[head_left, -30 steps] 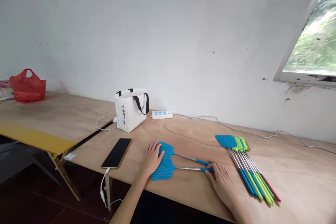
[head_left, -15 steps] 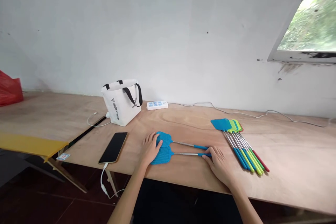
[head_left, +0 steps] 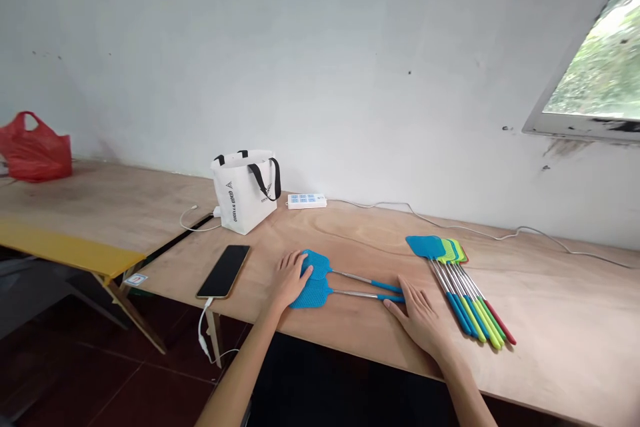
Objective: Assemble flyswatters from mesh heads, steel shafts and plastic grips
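Two blue fly swatters (head_left: 325,281) lie side by side on the plywood table (head_left: 550,307), heads to the left. My left hand (head_left: 290,278) rests flat, fingers stretched out, on the swatter heads. Flat on the table at the blue handle ends lies my right hand (head_left: 419,315), its fingers extended and touching the nearer handle. To the right a fanned bundle of blue, green, yellow and red swatters (head_left: 463,287) lies untouched.
A black phone (head_left: 223,271) with a cable lies left of my left hand. Behind it stand a white tote bag (head_left: 244,189) and a white power strip (head_left: 307,201) by the wall. A red plastic bag (head_left: 34,148) sits far left on a second table.
Only the camera view has shifted; both hands stay in the same place on the two blue swatters.
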A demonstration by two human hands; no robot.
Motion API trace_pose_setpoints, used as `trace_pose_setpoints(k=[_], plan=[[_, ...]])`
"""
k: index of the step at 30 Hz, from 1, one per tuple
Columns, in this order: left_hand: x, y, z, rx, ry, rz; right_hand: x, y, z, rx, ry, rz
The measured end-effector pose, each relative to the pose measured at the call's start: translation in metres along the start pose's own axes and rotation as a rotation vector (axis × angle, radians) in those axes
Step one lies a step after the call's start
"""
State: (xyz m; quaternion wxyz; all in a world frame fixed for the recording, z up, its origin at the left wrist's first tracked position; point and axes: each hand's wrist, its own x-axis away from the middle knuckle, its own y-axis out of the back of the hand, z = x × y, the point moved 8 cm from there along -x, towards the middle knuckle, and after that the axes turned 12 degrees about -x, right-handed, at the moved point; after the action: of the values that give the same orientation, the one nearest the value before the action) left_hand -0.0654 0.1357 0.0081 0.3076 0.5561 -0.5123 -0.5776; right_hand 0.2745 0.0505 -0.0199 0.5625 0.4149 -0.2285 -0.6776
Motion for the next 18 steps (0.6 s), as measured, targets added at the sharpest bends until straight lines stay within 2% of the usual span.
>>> trace_pose_setpoints(k=[4,18], plan=[[0.0005,0.0012,-0.0009,0.003,0.002,0.014,0.0012,-0.0073,-0.0099,0.064,-0.075,0.017],[-0.0012,-0.0011,-0.0003,-0.004,0.035,0.032,0.0017,-0.0097,-0.0048,0.124,-0.055,0.060]])
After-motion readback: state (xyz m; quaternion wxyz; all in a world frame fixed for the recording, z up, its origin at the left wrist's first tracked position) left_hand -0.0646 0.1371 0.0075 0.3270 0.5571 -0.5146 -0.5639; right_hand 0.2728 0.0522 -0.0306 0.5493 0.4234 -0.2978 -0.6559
